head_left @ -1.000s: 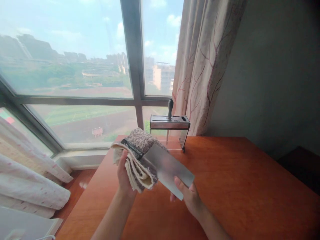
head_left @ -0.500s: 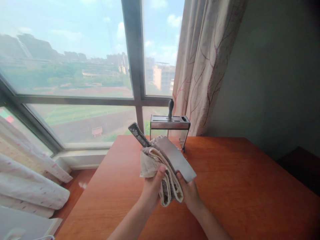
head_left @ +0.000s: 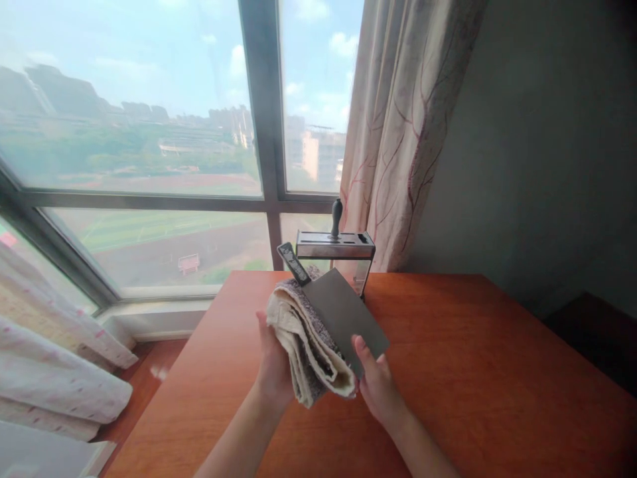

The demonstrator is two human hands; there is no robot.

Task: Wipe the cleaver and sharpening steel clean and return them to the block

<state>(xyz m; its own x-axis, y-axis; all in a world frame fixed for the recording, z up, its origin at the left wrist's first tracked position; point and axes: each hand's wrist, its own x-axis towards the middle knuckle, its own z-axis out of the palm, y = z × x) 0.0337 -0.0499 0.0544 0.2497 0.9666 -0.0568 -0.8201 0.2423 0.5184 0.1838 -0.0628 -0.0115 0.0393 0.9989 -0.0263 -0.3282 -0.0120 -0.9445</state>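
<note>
My left hand [head_left: 273, 362] is closed around a thick folded towel [head_left: 298, 335], cream on one side and speckled grey-brown on the other. A cleaver [head_left: 346, 318] lies tilted against the towel's right side, its broad grey blade facing me. The cleaver's dark patterned handle [head_left: 294, 264] points up to the left. At the blade's lower end, my right hand [head_left: 378, 382] pinches it, thumb on the near face and the fingers mostly hidden behind. Both things are held above the table. Some of the left fingers are hidden by the towel.
A metal-framed knife block [head_left: 336, 247] stands near the table's far edge, with one dark handle [head_left: 336, 219] upright in it. The wooden table [head_left: 472, 372] reaches to a window [head_left: 149, 245]. Curtains [head_left: 393, 146] hang behind and at the left.
My left hand has shifted left and its thumb has moved from the towel's front to its left side. The cleaver has turned, so more of its blade faces me and looks darker.
</note>
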